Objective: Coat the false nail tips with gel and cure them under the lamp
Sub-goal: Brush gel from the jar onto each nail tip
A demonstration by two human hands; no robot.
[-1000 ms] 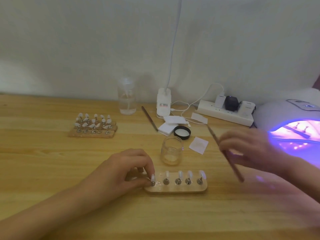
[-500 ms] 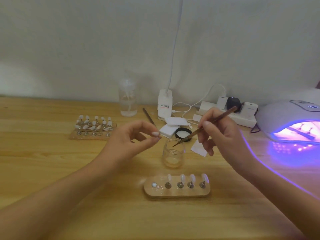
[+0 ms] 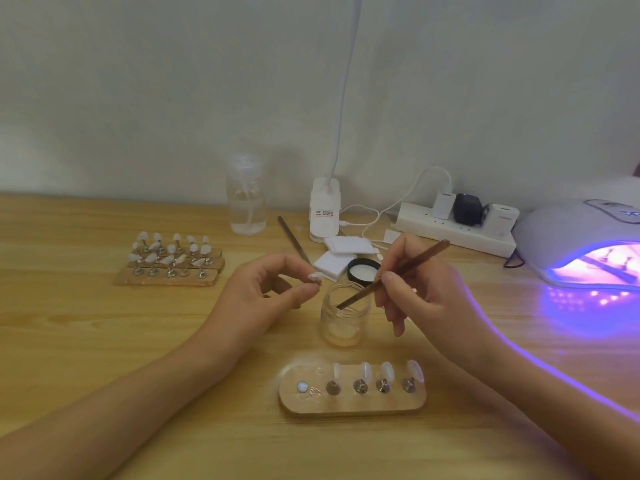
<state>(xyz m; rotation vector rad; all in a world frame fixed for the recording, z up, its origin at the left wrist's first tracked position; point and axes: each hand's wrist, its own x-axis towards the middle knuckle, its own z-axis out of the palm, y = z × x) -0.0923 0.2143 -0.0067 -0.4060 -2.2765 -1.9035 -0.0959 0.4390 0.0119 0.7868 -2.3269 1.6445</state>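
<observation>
Since the earlier frame the brush (image 3: 429,250) has dipped lower, so its tip now sits inside the open glass jar (image 3: 343,329) rather than above the rim. Fingers (image 3: 389,279) of the right hand (image 3: 426,299) are curled round the brush shaft in a pen grip, with the handle slanting up and to the right. Fingers (image 3: 301,293) of the left hand (image 3: 263,296) pinch a single white false nail tip (image 3: 315,277) between thumb and forefinger. They hold it in the air just left of the jar's mouth, apart from the brush.

Nearer the person, a wooden holder (image 3: 353,407) lies on the worktop (image 3: 104,341) with four nail tips (image 3: 386,369) standing on small metal stands. Its leftmost spot shows only a bare round disc (image 3: 303,387). Behind the jar lie a black lid (image 3: 363,270) and white pads (image 3: 334,259). Far left, stacked holders (image 3: 169,277) carry many more tips. At right the curing lamp (image 3: 571,233) glows violet, with stands visible inside.
</observation>
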